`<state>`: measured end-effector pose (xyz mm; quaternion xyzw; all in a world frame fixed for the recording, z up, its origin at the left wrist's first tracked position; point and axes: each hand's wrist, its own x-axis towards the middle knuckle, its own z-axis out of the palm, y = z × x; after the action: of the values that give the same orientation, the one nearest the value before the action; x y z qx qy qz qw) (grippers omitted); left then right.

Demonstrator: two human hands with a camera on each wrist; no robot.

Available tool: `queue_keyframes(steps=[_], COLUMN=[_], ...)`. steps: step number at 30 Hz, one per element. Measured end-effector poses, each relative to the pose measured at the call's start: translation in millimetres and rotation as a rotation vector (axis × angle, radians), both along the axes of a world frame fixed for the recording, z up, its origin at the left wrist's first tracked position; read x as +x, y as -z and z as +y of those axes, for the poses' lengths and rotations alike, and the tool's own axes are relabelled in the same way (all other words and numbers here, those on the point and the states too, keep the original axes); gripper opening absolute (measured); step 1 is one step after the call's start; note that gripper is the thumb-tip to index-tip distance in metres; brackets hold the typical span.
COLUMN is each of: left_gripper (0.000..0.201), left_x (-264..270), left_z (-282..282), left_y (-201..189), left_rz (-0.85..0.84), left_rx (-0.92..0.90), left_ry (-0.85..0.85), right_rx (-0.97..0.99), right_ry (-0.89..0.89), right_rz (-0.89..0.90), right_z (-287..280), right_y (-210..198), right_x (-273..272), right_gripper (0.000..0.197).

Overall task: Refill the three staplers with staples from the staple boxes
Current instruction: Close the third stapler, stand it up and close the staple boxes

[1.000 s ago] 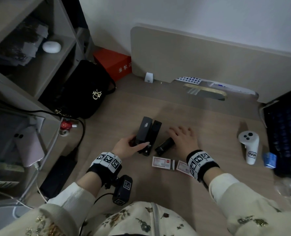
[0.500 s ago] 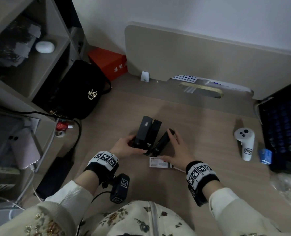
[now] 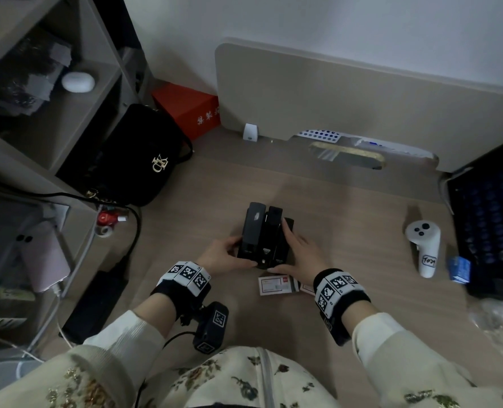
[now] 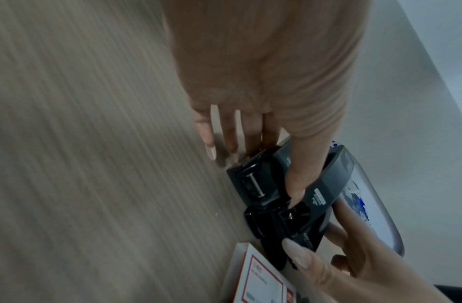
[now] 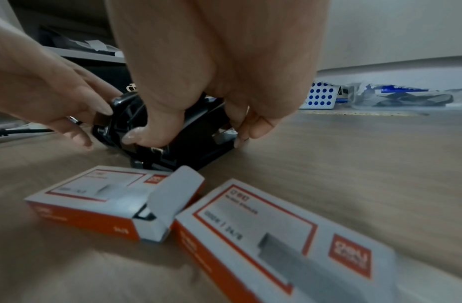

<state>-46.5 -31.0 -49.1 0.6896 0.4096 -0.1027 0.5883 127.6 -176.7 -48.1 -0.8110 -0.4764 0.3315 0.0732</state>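
Staplers gathered side by side, refill not begun
Left hand [image 3: 221, 256] and right hand [image 3: 299, 254] each grip three black plastic staplers [image 3: 263, 237] mid-frame; next, open one beside the white-and-orange cardboard staple boxes [image 5: 115, 202]

The third stapler [image 3: 285, 240], rightmost in the row, is mostly hidden behind the right hand [image 3: 299, 254] — only its far tip and a near corner show from the head. The second staple box [image 3: 307, 288] is nearly all covered by that wrist. In the right wrist view the nearer staple box [image 5: 289, 246] is cut off by the bottom edge, and its small print is blurred — as is the print on the open box [image 5: 100, 196]. The keyboard [image 3: 492, 231] runs off the right edge.
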Motion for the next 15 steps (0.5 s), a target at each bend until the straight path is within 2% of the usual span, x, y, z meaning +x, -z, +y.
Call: queue_keyframes(steps=[4, 7, 9, 12, 15], left_gripper=[0.064, 0.081, 0.087, 0.072, 0.047], left_x=[-1.3, -3.6, -6.2, -9.1, -11.5], left_z=[-0.2, 5.3, 8.6, 5.4, -0.9], left_y=[-5.5, -8.5, -6.5, -10.4, -10.2], left_rz=[-0.011, -0.01, -0.009, -0.005, 0.011], left_rx=[-0.027, -0.05, -0.044, 0.007, 0.069], left_ry=[0.056, 0.081, 0.038, -0.033, -0.051], right_rx=[0.028, 0.071, 0.142, 0.139, -0.005], right_ry=[0.035, 0.128, 0.2, 0.166, 0.025], right_rz=[-0.01, 0.015, -0.04, -0.178, -0.22], right_z=[-3.4, -13.4, -24.4, -41.8, -55.6], right_y=[-2.8, -1.4, 2.3, 2.0, 1.5], right_x=[-3.2, -6.5, -7.5, -13.6, -25.5], right_gripper=[0.114, 0.11, 0.096, 0.07, 0.073])
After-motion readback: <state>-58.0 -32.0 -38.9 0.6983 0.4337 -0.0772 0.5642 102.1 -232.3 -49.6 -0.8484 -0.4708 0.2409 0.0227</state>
